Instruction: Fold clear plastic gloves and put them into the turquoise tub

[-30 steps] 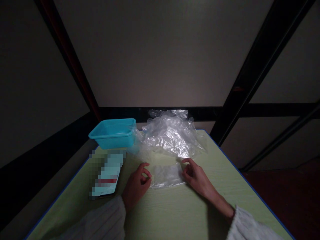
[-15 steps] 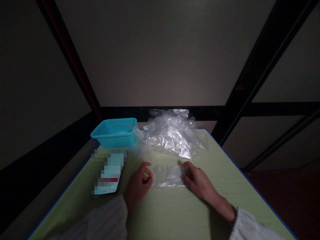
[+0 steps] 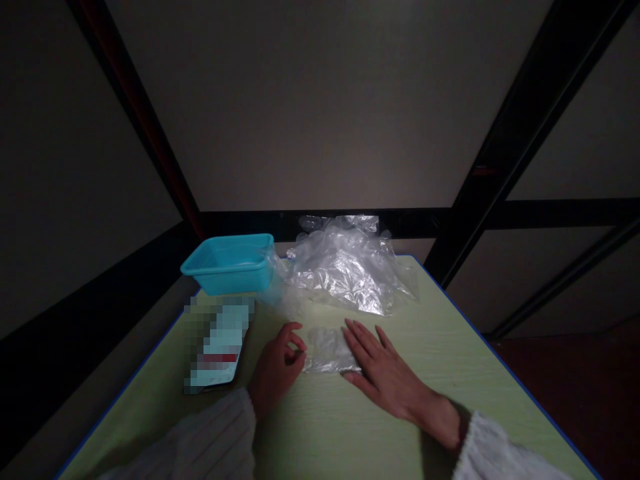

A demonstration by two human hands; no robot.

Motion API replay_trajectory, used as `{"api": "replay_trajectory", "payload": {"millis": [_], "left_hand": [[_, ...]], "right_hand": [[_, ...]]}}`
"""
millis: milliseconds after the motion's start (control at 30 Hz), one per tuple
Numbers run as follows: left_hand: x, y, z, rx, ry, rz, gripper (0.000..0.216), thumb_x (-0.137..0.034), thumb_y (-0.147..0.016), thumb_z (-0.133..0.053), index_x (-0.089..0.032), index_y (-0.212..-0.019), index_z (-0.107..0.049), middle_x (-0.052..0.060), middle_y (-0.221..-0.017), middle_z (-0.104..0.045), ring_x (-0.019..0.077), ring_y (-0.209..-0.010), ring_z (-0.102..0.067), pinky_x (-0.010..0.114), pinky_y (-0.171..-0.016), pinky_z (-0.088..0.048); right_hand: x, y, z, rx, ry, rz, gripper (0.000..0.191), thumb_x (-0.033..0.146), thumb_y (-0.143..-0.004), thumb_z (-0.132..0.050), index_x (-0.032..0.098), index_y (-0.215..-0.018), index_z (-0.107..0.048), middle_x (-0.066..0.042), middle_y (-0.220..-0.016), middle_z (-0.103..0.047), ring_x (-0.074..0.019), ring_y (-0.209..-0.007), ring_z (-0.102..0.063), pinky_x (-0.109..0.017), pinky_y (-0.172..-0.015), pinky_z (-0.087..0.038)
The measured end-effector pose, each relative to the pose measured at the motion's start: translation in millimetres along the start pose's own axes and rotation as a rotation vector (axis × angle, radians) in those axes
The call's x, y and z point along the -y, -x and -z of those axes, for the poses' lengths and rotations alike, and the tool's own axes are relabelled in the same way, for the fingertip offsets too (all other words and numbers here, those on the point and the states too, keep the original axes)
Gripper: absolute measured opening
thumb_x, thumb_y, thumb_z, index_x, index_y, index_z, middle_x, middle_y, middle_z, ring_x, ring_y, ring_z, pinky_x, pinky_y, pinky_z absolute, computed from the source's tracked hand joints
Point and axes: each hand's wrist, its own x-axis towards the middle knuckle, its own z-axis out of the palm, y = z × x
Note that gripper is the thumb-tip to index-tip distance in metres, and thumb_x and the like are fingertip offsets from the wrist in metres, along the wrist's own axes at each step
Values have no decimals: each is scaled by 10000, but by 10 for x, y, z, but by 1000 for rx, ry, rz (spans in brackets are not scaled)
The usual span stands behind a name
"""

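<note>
Folded clear plastic sheet (image 3: 327,350) lies centre of the green table (image 3: 350,433). Left hand (image 3: 274,370) pinches its left edge. Right hand (image 3: 383,373), spread flat, presses its right end. Judged light, limp and slippery; best gripped at the edges.

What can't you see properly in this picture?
- Flat thing beside the left hand: head view, blurred into squares, so nothing on it can be read.
- Inside of the blue tub: head view, its near wall hides the bottom.
- Folded clear plastic: head view, its right end lies under the flat right hand.
- Whether the left hand pinches that plastic: head view, too dark and small to tell.
</note>
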Motion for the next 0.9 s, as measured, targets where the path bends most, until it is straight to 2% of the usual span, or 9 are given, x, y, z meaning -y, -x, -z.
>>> {"api": "replay_trajectory", "payload": {"millis": [100,300,400,467,533,633,733,900], "left_hand": [[-6,0,7,2,6,2,363,-148,-639,-500,-179,-1000,-484,-45,-717,-575,82,-464,-521,180,-443,-415],[-3,-24,61,2,-105,-29,372,-147,-661,-476,-176,-1031,-472,-43,-719,-568,80,-426,-492,186,-423,-415],[-15,11,40,-71,-275,-158,323,-131,-703,-449,-174,-1019,-500,-11,-755,-580,117,-527,-561,230,-513,-484],[-56,70,-29,-88,-384,-325,298,-121,-750,-426,-167,-1028,-525,48,-867,-610,176,-761,-624,299,-689,-527],[-122,140,-138,12,-472,-487,350,-120,-794,-423,-151,-1130,-513,115,-1086,-601,226,-1021,-578,366,-872,-488],[-213,210,-305,240,-609,-603,528,-195,-831,-484,-111,-1334,-347,159,-1373,-424,266,-1272,-380,422,-1028,-368],[-231,215,-392,373,-720,-618,616,-305,-872,-477,-67,-1388,-240,177,-1451,-299,269,-1343,-255,435,-1075,-298],[-141,211,-370,393,-819,-619,638,-404,-896,-435,-63,-1395,-231,177,-1467,-257,270,-1359,-205,423,-1087,-265]], "right_hand": [[-8,10,-38,65,16,-16,723,587,-906,-254,62,-1404,-270,-189,-1466,-214,-292,-1359,-188,-565,-1066,-183],[-11,7,-70,36,44,-15,756,631,-883,-248,90,-1411,-269,-175,-1468,-208,-308,-1360,-169,-562,-1065,-191],[-12,8,-89,26,59,-14,762,640,-874,-261,103,-1415,-265,-173,-1467,-224,-315,-1357,-176,-560,-1062,-199],[-17,11,-104,21,68,-7,768,643,-870,-272,104,-1417,-258,-176,-1466,-228,-319,-1356,-179,-562,-1059,-203],[-23,13,-117,13,79,1,763,632,-872,-290,99,-1417,-256,-180,-1465,-228,-320,-1356,-176,-562,-1058,-204],[-28,15,-126,-9,87,17,702,576,-894,-321,108,-1415,-265,-173,-1469,-226,-315,-1358,-175,-563,-1056,-211],[-25,14,-118,-2,85,21,655,530,-911,-333,105,-1407,-285,-174,-1468,-224,-320,-1354,-184,-567,-1053,-221],[0,7,-75,15,78,6,607,452,-920,-369,91,-1402,-294,-173,-1466,-225,-311,-1356,-182,-557,-1064,-209]]}}
